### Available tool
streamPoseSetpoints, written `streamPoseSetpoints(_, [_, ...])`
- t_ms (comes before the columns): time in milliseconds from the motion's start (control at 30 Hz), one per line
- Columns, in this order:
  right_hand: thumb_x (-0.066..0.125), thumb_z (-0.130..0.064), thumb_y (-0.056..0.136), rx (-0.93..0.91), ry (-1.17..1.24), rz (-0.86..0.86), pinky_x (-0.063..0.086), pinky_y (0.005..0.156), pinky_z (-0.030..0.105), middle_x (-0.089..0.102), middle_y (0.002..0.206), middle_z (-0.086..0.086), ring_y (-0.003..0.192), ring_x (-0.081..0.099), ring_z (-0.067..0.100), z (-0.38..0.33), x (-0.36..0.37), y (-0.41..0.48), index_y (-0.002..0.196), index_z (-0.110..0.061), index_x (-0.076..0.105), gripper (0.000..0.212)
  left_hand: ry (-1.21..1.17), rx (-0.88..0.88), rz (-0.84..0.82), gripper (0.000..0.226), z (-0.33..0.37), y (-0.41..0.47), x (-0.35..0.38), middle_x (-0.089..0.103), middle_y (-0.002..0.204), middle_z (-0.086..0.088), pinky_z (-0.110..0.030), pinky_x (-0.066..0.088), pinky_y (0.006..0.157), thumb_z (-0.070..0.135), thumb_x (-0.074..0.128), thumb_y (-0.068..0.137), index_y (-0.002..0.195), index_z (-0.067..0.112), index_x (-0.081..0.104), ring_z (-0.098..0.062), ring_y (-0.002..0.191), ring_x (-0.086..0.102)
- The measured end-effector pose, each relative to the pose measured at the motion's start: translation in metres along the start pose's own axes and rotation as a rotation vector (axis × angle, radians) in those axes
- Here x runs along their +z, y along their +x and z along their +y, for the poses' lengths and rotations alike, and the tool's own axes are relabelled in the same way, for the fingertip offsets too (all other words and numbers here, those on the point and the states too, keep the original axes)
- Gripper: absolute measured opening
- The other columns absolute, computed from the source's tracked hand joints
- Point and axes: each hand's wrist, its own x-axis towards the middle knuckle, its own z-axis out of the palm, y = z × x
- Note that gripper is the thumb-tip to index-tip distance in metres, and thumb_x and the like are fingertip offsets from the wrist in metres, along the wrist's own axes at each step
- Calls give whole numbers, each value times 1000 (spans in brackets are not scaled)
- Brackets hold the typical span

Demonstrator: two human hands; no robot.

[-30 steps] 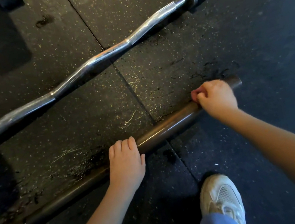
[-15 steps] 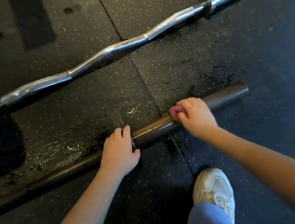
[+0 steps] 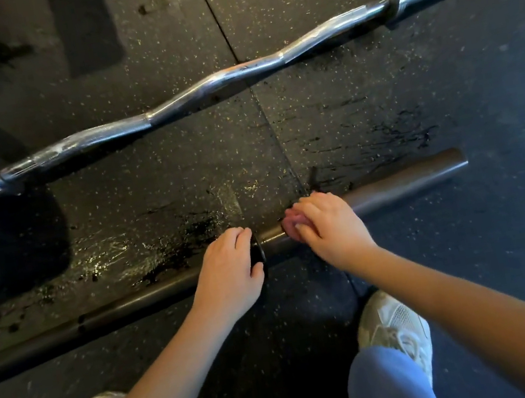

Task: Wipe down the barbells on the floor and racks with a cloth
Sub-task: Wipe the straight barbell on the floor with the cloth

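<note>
A dark straight barbell (image 3: pixel 401 185) lies across the rubber floor in front of me. My right hand (image 3: pixel 326 226) grips a pink cloth (image 3: pixel 295 224) wrapped against the sleeve, close to the collar (image 3: pixel 257 251). My left hand (image 3: pixel 229 268) curls over the bar right at the collar, on its left side. Farther away lies a chrome curl bar (image 3: pixel 217 83), its zigzag shaft running from lower left to upper right, untouched.
The black speckled rubber floor (image 3: pixel 443 81) shows wet patches between the two bars. A floor seam (image 3: pixel 259 105) runs away from me. My two white shoes (image 3: pixel 397 325) and blue trouser legs are at the bottom.
My right hand has slid the cloth leftwards along the sleeve, from its outer end towards the collar. My left hand stays on the bar. The view has shifted right.
</note>
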Motion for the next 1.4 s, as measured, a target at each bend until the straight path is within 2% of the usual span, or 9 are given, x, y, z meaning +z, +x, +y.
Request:
streamPoseSetpoints(100, [45,-31,95,14,-44,41,38,96,36,67,103,-3,101,56,17,18,-13,2,107,-20,68,29,-11,53,20,57,-4,-3,-1,40,143,4,-26,24,113,30,57,93,145,14,39,-13,132,37])
streamPoseSetpoints(267, [44,-26,94,366,-64,171,40,93,37,65,95,0,98,55,21,14,-6,3,93,-18,70,26,-63,102,62,42,-11,-4,0,54,123,6,-23,31,104,24,63,89,130,17,57,-10,117,48])
streamPoseSetpoints(367, [48,-28,95,119,11,31,43,93,34,63,97,-5,97,54,14,-28,12,2,96,-22,68,21,-165,64,34,32,-16,1,-4,56,112,6,-24,39,97,19,70,85,116,18,63,-11,110,52])
streamPoseSetpoints(467, [49,-30,94,-76,18,-95,42,96,35,66,103,-2,102,56,16,-35,14,1,105,-18,68,25,-272,-62,-63,52,-19,5,-5,52,124,5,-28,40,102,23,74,82,130,18,54,-14,119,49])
streamPoseSetpoints(633, [47,-31,97,233,-65,38,33,100,34,64,110,-5,111,52,17,-11,0,-9,109,-22,65,24,-279,-196,-176,65,-20,5,-4,48,140,1,-32,35,108,31,71,85,142,19,43,-15,128,44])
streamPoseSetpoints(733, [47,-32,98,219,-39,-18,37,97,32,63,105,-6,104,55,13,-43,13,1,105,-24,65,22,-199,-165,-170,65,-21,6,-3,50,137,3,-31,36,107,37,70,85,141,19,44,-14,127,45])
streamPoseSetpoints(933, [54,-24,96,110,152,-126,42,96,33,66,106,-5,103,56,15,-60,20,6,109,-19,67,19,-89,-119,-197,64,-24,5,-3,52,133,7,-35,39,103,48,67,84,139,23,43,-13,125,45])
streamPoseSetpoints(1100, [47,-23,101,390,616,-226,52,91,34,66,96,-11,96,62,7,-62,-4,15,101,-27,60,14,32,-77,-315,60,-22,12,-16,48,133,5,-36,36,104,52,59,88,138,23,42,-15,126,42])
streamPoseSetpoints(1400, [38,-27,103,616,1103,118,49,84,27,72,107,-2,103,65,11,-12,-47,43,104,-15,68,32,-2,-82,-107,44,-22,69,-53,46,139,4,-36,35,107,32,48,99,140,19,42,-14,129,41])
